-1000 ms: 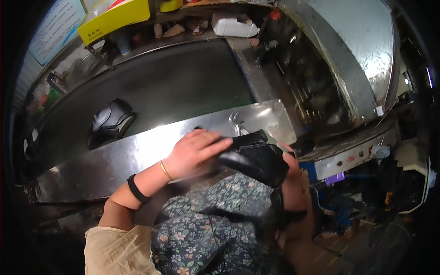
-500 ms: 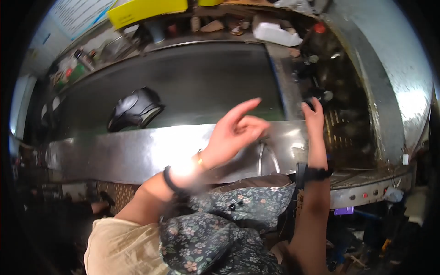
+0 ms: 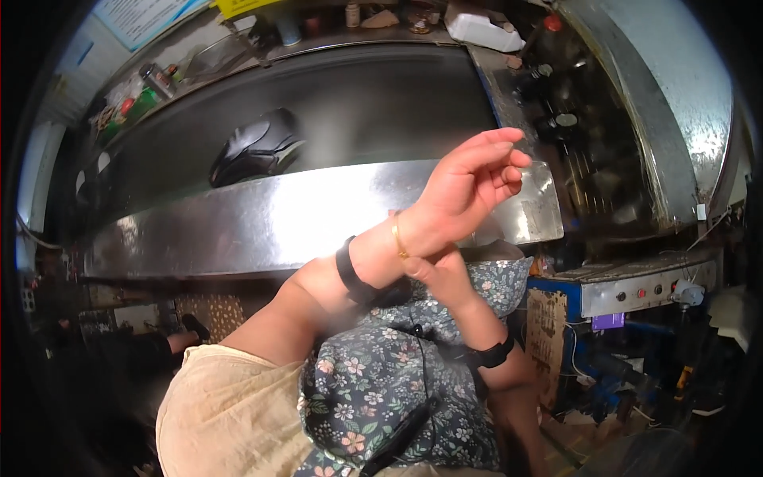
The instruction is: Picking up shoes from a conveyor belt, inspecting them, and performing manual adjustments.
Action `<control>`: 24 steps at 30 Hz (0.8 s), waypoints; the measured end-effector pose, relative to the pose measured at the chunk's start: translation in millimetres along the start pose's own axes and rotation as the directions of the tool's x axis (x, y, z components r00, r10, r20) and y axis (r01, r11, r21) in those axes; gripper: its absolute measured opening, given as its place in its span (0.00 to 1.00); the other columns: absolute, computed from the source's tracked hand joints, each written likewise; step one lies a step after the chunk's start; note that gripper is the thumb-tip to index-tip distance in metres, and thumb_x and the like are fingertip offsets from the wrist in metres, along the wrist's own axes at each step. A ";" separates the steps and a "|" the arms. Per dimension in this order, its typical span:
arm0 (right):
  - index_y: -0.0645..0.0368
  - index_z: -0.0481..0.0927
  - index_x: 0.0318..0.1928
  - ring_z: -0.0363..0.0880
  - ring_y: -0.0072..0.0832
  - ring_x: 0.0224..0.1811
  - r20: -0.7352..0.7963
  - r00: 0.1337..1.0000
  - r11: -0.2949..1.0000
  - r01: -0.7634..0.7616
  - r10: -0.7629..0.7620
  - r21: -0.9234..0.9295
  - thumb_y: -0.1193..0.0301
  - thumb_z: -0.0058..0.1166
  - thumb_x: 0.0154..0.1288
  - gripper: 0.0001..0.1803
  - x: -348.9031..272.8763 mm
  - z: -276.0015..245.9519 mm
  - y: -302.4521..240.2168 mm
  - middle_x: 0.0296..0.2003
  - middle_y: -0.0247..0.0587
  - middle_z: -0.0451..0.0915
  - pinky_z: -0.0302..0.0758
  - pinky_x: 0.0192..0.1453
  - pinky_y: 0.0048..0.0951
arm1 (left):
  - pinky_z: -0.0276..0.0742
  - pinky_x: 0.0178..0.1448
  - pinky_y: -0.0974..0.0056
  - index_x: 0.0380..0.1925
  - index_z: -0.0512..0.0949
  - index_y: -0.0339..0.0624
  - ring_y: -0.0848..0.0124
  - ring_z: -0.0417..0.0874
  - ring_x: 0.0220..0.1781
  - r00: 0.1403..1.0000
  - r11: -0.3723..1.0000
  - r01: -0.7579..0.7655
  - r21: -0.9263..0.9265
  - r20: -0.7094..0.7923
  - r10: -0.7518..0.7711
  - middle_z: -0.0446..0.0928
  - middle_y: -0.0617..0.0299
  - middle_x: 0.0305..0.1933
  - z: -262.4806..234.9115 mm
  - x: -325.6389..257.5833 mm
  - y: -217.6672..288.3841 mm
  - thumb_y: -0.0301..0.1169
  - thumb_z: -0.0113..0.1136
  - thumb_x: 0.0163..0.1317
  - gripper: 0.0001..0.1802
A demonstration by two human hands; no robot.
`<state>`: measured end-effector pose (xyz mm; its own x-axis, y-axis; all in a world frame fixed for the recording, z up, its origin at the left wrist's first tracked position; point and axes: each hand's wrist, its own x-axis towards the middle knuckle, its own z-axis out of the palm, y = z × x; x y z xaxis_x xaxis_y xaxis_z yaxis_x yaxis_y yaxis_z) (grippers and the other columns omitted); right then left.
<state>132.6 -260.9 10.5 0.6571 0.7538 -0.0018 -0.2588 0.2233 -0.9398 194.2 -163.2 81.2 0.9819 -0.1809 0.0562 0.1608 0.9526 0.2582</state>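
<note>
My left hand [image 3: 475, 181] is raised over the right end of a shiny metal ledge [image 3: 199, 219], its fingers loosely bent and apart, holding nothing. My right hand [image 3: 447, 278] is at my left wrist. Its thumb lies against the wrist beside a thin gold bracelet [image 3: 398, 236], while its other fingers are hidden behind the wrist and look wrapped round it. Each forearm wears a black band [image 3: 347, 269]. Beyond the ledge, a glossy black shoe-like piece [image 3: 258, 147] rests on a dark belt surface [image 3: 373, 95], apart from both hands.
A dark recess on the right holds black pieces with round pale tops [image 3: 566, 120]. Below it stands a control panel [image 3: 640, 292] with buttons. A white jug [image 3: 483, 30] and a bottle [image 3: 352, 14] lie along the back. At far left, part of another person's leg [image 3: 179, 342] shows.
My right hand has come back from the black pieces in the recess to my left wrist. My left hand has moved right, its fingers less curled. The whole view has shifted.
</note>
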 end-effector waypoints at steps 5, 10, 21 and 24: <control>0.71 0.71 0.60 0.74 0.34 0.61 0.107 0.983 0.966 -0.124 0.152 -0.228 0.53 0.61 0.66 0.35 -10.6 25.1 9.1 0.58 0.51 0.76 0.70 0.65 0.34 | 0.77 0.45 0.69 0.49 0.77 0.39 0.76 0.82 0.38 0.992 0.986 -0.038 0.160 -0.114 0.056 0.83 0.58 0.39 -24.1 -28.3 4.7 0.27 0.56 0.68 0.11; 0.63 0.73 0.62 0.66 0.54 0.68 0.050 0.999 0.493 0.053 -0.018 -0.868 0.58 0.62 0.64 0.31 -38.3 4.4 11.9 0.66 0.61 0.67 0.65 0.70 0.44 | 0.79 0.54 0.68 0.55 0.77 0.39 0.72 0.83 0.48 0.946 0.074 -0.083 0.994 0.056 0.320 0.82 0.60 0.49 -149.6 -48.2 109.7 0.30 0.58 0.68 0.16; 0.66 0.80 0.49 0.72 0.53 0.61 -0.188 0.829 0.119 -0.147 -0.526 -0.982 0.76 0.47 0.65 0.14 -140.6 -70.3 67.7 0.58 0.54 0.78 0.65 0.67 0.46 | 0.75 0.61 0.59 0.58 0.72 0.34 0.55 0.81 0.57 0.544 -0.318 0.811 0.491 -0.432 0.720 0.81 0.47 0.52 -298.2 -197.5 357.1 0.42 0.79 0.40 0.45; 0.65 0.80 0.48 0.72 0.52 0.59 -0.199 0.807 0.115 -0.163 -0.556 -0.980 0.77 0.46 0.64 0.14 -134.2 -71.6 65.7 0.57 0.54 0.78 0.66 0.66 0.46 | 0.77 0.57 0.57 0.49 0.77 0.35 0.54 0.84 0.52 0.530 -0.376 0.835 0.401 -0.406 0.745 0.83 0.47 0.48 -267.0 -164.7 324.8 0.51 0.80 0.39 0.42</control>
<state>78.1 -391.6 -75.4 0.8152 0.3605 0.4533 0.5569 -0.7026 -0.4429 111.6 241.3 -101.6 0.6809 0.7126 -0.1690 0.7195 -0.6077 0.3362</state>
